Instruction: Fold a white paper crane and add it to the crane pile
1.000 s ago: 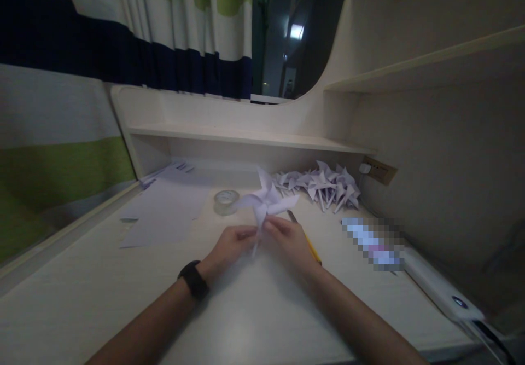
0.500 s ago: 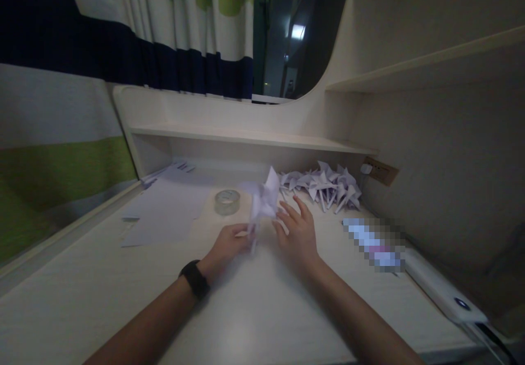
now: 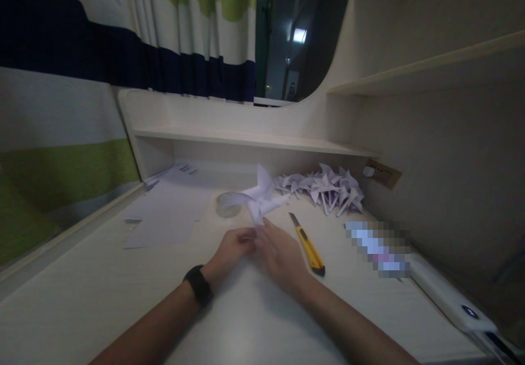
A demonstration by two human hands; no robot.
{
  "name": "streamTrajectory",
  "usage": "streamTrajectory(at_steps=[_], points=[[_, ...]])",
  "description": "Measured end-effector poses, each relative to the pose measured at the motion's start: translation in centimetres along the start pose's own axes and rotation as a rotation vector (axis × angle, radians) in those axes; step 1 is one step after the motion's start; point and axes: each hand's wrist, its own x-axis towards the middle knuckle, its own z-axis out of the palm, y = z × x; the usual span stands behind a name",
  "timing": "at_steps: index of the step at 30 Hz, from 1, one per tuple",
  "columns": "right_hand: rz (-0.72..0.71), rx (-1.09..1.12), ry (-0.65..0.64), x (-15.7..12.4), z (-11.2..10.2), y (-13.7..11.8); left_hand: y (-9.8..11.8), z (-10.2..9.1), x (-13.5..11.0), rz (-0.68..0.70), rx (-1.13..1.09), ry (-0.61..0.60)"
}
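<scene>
A white paper pinwheel [image 3: 262, 198] stands up over the middle of the desk, its folded blades spread. My left hand [image 3: 233, 250] is closed with a pinch low on it, just under the blades. My right hand [image 3: 281, 250] is closed against the same spot from the right, fingers pressed together. Both hands hide the stick. Behind the left blade, a roll of clear tape [image 3: 227, 206] is partly covered. To the right of my right hand lies a yellow utility knife [image 3: 308, 246] with its blade out.
Several finished paper pinwheels [image 3: 328, 187] are heaped at the back right. White paper sheets [image 3: 168, 206] lie at the left. A blurred-out bright object [image 3: 375, 247] and a white power strip [image 3: 451, 294] are along the right edge. A low shelf [image 3: 254, 142] overhangs the back.
My right hand has moved left and down from beside the blades and closed at the pinwheel's base. The utility knife, hidden before, now shows. My left hand has barely shifted.
</scene>
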Motion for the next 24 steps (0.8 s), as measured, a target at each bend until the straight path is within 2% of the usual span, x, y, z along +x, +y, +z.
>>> streamTrajectory(at_steps=[5,7,10,13,17,21,24], points=[[0.025,-0.084,0.237,1.1,-1.2,2.1,-0.2,-0.3,0.4,-0.072,0.031,0.071],[0.058,-0.178,0.245,1.7,-1.5,3.3,-0.1,-0.3,0.4,-0.086,0.038,0.045],[0.068,-0.275,0.159,1.9,-1.5,4.5,0.0,-0.2,0.2,-0.115,0.016,-0.001],[0.044,-0.268,0.06,1.5,-0.8,4.8,-0.4,-0.1,0.1,-0.138,-0.034,0.028],[-0.013,-0.135,-0.048,0.7,0.2,4.0,-0.6,-0.2,0.2,-0.086,-0.076,-0.018],[-0.102,0.01,-0.181,0.6,0.2,2.8,-0.3,-0.2,0.4,-0.042,-0.014,-0.034],[-0.142,0.05,-0.187,0.8,-0.1,2.2,-0.1,-0.3,0.4,-0.036,0.043,-0.005]])
